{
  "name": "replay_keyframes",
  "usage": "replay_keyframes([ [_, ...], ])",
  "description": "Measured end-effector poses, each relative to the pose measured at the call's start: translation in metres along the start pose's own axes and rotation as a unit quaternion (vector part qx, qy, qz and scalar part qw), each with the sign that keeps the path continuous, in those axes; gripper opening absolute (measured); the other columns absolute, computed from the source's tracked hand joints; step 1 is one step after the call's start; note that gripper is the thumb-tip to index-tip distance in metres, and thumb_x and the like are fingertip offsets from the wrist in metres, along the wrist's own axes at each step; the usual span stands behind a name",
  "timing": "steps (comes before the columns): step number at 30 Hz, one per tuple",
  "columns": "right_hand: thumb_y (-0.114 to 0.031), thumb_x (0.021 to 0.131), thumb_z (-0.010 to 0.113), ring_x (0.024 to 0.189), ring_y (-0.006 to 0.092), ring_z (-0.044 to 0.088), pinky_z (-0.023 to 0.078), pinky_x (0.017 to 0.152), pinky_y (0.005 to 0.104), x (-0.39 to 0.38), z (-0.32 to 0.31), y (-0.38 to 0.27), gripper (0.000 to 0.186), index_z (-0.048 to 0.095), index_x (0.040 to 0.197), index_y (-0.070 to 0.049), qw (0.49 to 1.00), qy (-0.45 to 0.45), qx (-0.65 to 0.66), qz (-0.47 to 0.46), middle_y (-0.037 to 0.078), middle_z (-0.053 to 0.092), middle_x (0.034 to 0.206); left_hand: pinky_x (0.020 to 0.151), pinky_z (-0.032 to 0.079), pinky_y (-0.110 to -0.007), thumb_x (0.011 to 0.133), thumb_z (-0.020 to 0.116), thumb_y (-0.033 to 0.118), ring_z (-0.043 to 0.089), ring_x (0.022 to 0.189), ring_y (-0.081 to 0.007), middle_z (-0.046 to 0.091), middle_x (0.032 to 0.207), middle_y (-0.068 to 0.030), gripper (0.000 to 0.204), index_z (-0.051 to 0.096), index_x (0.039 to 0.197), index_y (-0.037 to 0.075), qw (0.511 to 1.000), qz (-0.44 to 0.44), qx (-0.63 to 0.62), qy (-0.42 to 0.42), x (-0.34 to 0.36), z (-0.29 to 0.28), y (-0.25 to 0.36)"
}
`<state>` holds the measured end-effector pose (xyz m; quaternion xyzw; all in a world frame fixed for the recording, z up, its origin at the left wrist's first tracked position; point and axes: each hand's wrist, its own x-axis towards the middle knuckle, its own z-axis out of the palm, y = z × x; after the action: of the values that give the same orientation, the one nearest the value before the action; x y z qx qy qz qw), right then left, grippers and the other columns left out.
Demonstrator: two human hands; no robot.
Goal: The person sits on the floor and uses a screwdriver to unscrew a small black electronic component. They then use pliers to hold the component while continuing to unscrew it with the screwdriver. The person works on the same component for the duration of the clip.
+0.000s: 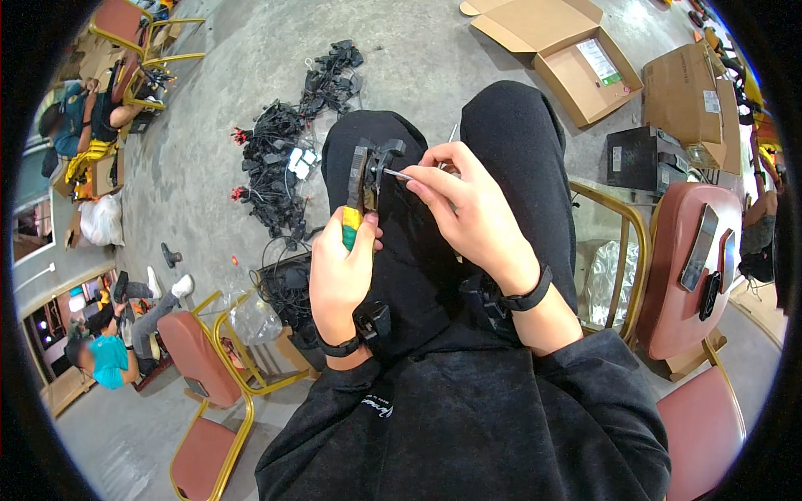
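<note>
Above my left knee, my left hand [344,263] is closed around a tool with a yellow-and-green handle [351,220] and a long dark upper part; its exact kind is unclear. Against its upper part sits a small black plastic piece [388,152] with a round joint. My right hand [468,200] pinches a thin metal rod [396,174], whose tip meets the black piece from the right. Another thin metal length sticks up behind the right fingers, and whether it belongs to the same rod is hidden. Both wrists wear black bands.
On the floor ahead and left lie heaped black cables and connectors [276,167]. An open cardboard box [585,79], a larger carton [681,96] and a black case [647,159] stand ahead right. The chair at right [677,326] carries phones. Other people sit at far left.
</note>
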<state>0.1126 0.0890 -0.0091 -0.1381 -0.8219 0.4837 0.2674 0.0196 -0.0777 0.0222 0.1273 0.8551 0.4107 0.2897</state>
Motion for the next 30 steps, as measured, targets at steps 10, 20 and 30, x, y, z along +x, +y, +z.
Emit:
replay_keyframes([
  [10,-0.009,0.091,0.068,0.087,0.028,0.069,0.057,0.075,0.0373,0.0,0.005,0.004,0.017,0.069,0.107,-0.002,0.997,0.025,-0.05,-0.059,0.016,0.066,0.102,0.067,0.052,-0.028,0.102,0.061,0.021,0.066,0.072,-0.0126,0.069,0.084,-0.0057,0.021,0.064,0.103,0.0,1.0,0.001,-0.011,-0.008,0.0,-0.001,-0.004],
  [20,-0.013,0.1,0.061,0.066,0.0297,0.068,0.054,0.062,0.0345,-0.001,-0.003,-0.006,0.015,0.07,0.104,-0.002,0.977,-0.036,0.128,0.168,0.011,0.068,0.074,0.068,0.053,-0.031,0.101,0.062,0.026,0.068,0.072,-0.0162,0.07,0.081,-0.0089,0.028,0.063,0.1,-0.002,1.0,0.002,0.001,-0.003,-0.001,0.0,0.0],
  [30,-0.012,0.093,0.07,0.084,0.0282,0.067,0.055,0.075,0.0366,-0.001,0.0,-0.001,0.015,0.072,0.103,-0.002,0.999,-0.001,0.038,0.029,0.013,0.063,0.098,0.067,0.053,-0.028,0.102,0.061,0.022,0.067,0.073,-0.0136,0.069,0.084,-0.0068,0.023,0.063,0.103,-0.001,1.0,0.001,-0.002,-0.013,0.0,-0.001,-0.002],
])
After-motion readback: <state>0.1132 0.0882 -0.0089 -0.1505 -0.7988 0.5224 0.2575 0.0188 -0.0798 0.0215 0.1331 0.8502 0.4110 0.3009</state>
